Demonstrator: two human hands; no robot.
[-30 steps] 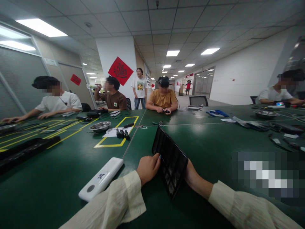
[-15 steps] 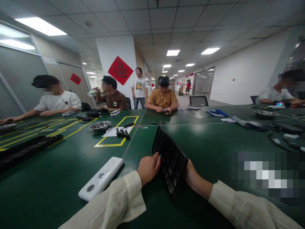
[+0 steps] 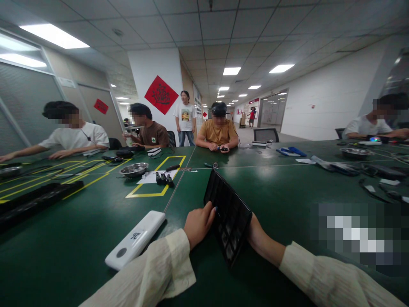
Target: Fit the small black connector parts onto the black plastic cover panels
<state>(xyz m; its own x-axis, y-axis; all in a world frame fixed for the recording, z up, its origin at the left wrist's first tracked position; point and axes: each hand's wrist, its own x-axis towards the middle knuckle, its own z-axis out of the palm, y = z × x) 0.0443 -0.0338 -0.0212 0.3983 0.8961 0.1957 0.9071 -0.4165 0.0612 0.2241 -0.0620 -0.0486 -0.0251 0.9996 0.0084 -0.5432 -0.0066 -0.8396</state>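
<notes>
My right hand holds a flat black panel by its right edge, with most of the fingers hidden behind it. The panel stands tilted above the table; its dark glossy face shows a grid of squares, and I cannot tell whether these are compartments or reflections. My left hand is closed at the panel's left side, thumb and forefinger together against its face. A small blue spot shows at those fingertips, too small to name. Left of that hand, a white oblong device marked 26 lies on the table.
On the green table are a metal bowl, black cylindrical pieces on paper and a long black tray. Blue objects and plastic bags lie at the right. Several people sit around it; one person stands behind.
My left forefinger has shifted slightly upward on the panel; the right hand and the panel look nearly still. Across the table, the person in brown has lowered a raised hand with a container.
</notes>
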